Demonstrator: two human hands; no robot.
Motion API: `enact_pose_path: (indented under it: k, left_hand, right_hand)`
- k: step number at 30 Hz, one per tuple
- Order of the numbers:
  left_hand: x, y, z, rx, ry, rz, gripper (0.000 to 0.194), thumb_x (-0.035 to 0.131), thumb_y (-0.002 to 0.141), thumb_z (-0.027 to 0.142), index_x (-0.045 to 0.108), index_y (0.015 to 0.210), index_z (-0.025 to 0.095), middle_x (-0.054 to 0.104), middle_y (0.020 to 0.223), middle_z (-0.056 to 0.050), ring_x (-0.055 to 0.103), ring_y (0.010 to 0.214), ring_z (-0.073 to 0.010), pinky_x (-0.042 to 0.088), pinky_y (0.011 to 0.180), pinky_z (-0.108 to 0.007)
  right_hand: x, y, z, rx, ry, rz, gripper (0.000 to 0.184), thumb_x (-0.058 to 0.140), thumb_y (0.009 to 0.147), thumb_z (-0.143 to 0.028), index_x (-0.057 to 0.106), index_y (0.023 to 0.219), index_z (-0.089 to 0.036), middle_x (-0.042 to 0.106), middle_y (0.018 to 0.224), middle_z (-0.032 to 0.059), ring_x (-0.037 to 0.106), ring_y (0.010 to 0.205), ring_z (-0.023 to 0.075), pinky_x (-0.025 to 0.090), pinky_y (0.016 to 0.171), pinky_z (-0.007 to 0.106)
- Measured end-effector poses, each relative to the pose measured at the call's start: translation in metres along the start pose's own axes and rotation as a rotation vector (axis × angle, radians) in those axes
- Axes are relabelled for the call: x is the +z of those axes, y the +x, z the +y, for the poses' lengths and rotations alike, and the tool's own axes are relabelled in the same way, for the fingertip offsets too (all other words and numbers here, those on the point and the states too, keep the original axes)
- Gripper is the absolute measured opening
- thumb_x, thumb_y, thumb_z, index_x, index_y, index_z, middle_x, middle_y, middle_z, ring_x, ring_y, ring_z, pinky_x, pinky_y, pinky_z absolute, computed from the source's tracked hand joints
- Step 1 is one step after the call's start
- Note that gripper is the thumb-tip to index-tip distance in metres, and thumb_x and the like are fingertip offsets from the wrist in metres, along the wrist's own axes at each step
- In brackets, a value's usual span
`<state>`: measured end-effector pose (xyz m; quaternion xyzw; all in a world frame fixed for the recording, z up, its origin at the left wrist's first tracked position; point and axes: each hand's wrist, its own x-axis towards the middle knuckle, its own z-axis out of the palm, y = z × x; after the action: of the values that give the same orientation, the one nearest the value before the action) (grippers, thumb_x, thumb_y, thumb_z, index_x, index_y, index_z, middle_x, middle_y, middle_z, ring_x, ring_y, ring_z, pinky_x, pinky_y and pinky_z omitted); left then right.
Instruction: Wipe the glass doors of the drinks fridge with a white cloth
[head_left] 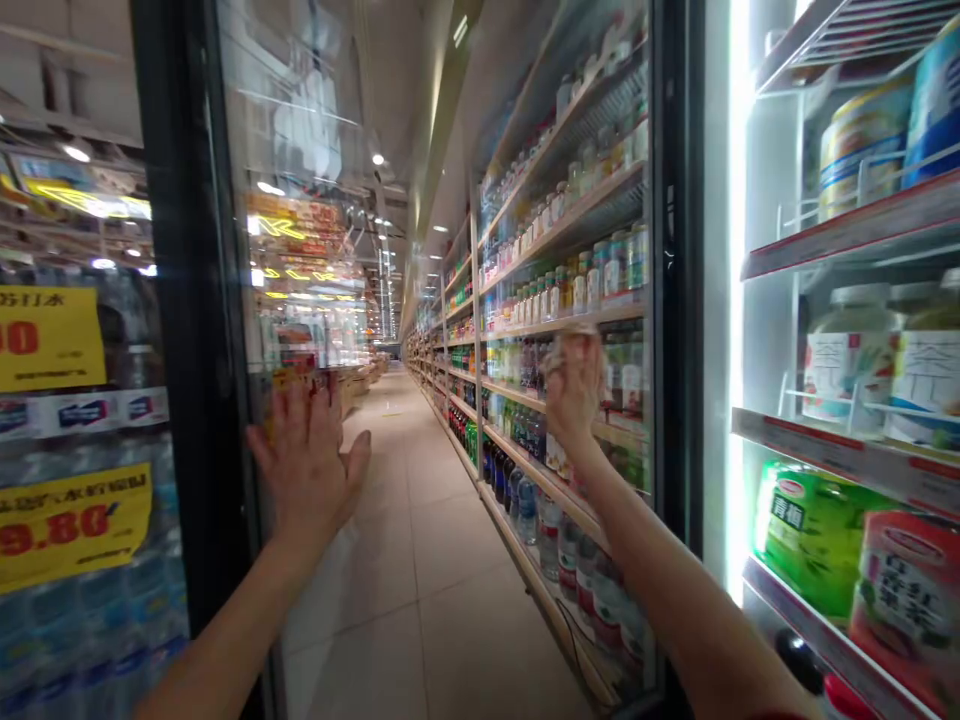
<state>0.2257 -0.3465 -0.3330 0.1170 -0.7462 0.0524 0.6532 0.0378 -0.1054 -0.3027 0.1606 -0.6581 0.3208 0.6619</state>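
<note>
A glass fridge door [450, 150] with a black frame stands open in front of me, and the shop aisle shows through it. My left hand [307, 465] lies flat on the glass near the door's left frame, fingers stretched upward and open. My right hand [574, 395] is raised against the glass further right. Its fingers are closed on a pale crumpled cloth [570, 342] pressed to the pane. The hand and cloth are slightly blurred.
On the right, the open cooler's lit shelves [847, 445] hold large bottles and green-labelled jugs [814, 525]. On the left, another glass door carries yellow price tags [71, 520] over stacked water bottles. Long shelves of drinks [525, 400] line the tiled aisle [420, 560].
</note>
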Motion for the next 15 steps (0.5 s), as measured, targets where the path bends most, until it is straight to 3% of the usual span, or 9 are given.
enact_pose_path:
  k: [3, 5, 6, 9, 11, 13, 15]
  left_hand:
    - [-0.001, 0.0, 0.0, 0.016, 0.006, -0.01, 0.063, 0.042, 0.083, 0.038, 0.02, 0.138, 0.014, 0.019, 0.146, -0.014, 0.014, 0.135, -0.03, 0.01, 0.108, -0.056]
    - [-0.005, -0.001, -0.003, 0.026, 0.0, -0.005, 0.064, 0.043, 0.083, 0.037, 0.02, 0.138, 0.015, 0.02, 0.146, -0.015, 0.015, 0.135, -0.0291, 0.01, 0.108, -0.055]
    - [-0.006, -0.001, -0.006, 0.029, -0.005, 0.001, 0.064, 0.044, 0.082, 0.037, 0.021, 0.138, 0.015, 0.021, 0.146, -0.015, 0.015, 0.136, -0.0286, 0.01, 0.109, -0.054]
    - [-0.009, -0.001, -0.012, 0.027, -0.013, -0.01, 0.064, 0.043, 0.082, 0.037, 0.022, 0.138, 0.015, 0.021, 0.146, -0.015, 0.013, 0.136, -0.027, 0.01, 0.11, -0.05]
    - [-0.009, -0.001, -0.013, 0.016, -0.015, -0.027, 0.064, 0.042, 0.082, 0.037, 0.021, 0.138, 0.014, 0.02, 0.146, -0.014, 0.012, 0.136, -0.0262, 0.009, 0.11, -0.049]
    - [-0.007, -0.001, -0.012, 0.002, -0.018, -0.035, 0.064, 0.041, 0.082, 0.038, 0.022, 0.138, 0.013, 0.019, 0.146, -0.014, 0.01, 0.137, -0.0262, 0.009, 0.11, -0.049]
    - [-0.006, -0.001, -0.012, -0.001, -0.023, -0.037, 0.065, 0.041, 0.082, 0.039, 0.023, 0.137, 0.012, 0.019, 0.146, -0.015, 0.01, 0.137, -0.0267, 0.008, 0.109, -0.049]
  right_hand:
    - [-0.005, -0.031, -0.053, -0.392, 0.077, -0.149, 0.042, 0.045, 0.08, -0.032, 0.05, 0.122, -0.034, 0.037, 0.139, -0.0012, 0.026, 0.132, 0.0212, 0.026, 0.106, 0.04]
    - [-0.009, -0.035, -0.054, -0.499, 0.105, -0.164, 0.042, 0.044, 0.081, -0.031, 0.049, 0.123, -0.034, 0.037, 0.138, -0.0006, 0.026, 0.132, 0.022, 0.025, 0.106, 0.043]
    - [-0.009, -0.03, -0.045, -0.448, 0.102, -0.13, 0.043, 0.041, 0.083, -0.028, 0.047, 0.125, -0.029, 0.036, 0.139, 0.0039, 0.026, 0.131, 0.0244, 0.025, 0.105, 0.047]
    - [-0.004, -0.001, -0.015, -0.029, 0.058, 0.036, 0.047, 0.031, 0.086, -0.023, 0.04, 0.131, -0.012, 0.03, 0.139, 0.0207, 0.025, 0.13, 0.0322, 0.026, 0.098, 0.057]
    - [0.003, 0.009, -0.018, 0.109, 0.042, 0.072, 0.048, 0.03, 0.086, -0.024, 0.038, 0.132, -0.009, 0.029, 0.139, 0.0232, 0.025, 0.13, 0.0328, 0.027, 0.097, 0.058]
    - [0.006, 0.0, -0.045, 0.013, 0.052, 0.018, 0.046, 0.033, 0.086, -0.026, 0.042, 0.13, -0.016, 0.029, 0.141, 0.018, 0.023, 0.132, 0.0303, 0.026, 0.1, 0.055]
    - [0.004, -0.022, -0.08, -0.223, 0.087, -0.079, 0.043, 0.04, 0.084, -0.029, 0.047, 0.126, -0.026, 0.033, 0.141, 0.0087, 0.022, 0.133, 0.026, 0.026, 0.104, 0.049]
